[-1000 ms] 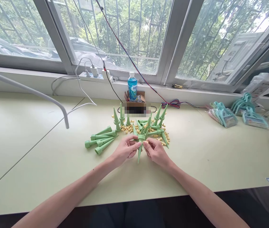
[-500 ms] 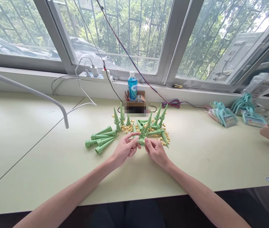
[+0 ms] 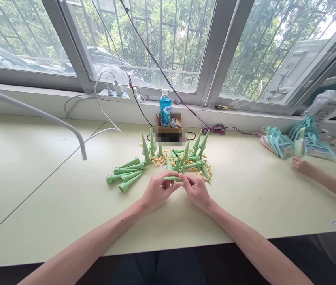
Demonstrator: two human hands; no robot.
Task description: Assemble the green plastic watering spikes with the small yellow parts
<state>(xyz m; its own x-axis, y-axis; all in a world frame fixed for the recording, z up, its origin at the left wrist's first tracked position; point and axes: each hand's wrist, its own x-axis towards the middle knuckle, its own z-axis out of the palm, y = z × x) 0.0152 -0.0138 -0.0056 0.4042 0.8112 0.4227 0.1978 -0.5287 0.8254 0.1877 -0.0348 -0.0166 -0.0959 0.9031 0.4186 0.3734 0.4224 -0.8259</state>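
Just in front of the pile, a green plastic watering spike (image 3: 170,178) lies nearly level between my hands, its point to the left. My left hand (image 3: 158,190) is closed around it with thumb and fingers, hiding part of its body. My right hand (image 3: 197,190) pinches at the spike's right side, where a small pale yellow piece (image 3: 180,177) shows at the fingertips, mostly covered. Behind my hands, several green spikes (image 3: 146,150) stand point up among loose yellow pieces (image 3: 157,160). More spikes (image 3: 131,183) lie in a group to the left.
A blue drink bottle (image 3: 165,109) and a small cardboard box (image 3: 174,120) are at the back by the window. Coiled red-blue wire (image 3: 218,129) lies right of them. Bagged teal dustpan-like items (image 3: 280,144) sit at the right, near another person's hand (image 3: 304,166).
The spike in my hands has turned from upright, point down, to nearly level with its point left. My left fingers loosened, then closed around it. The other person's hand moved left with a pale green object.
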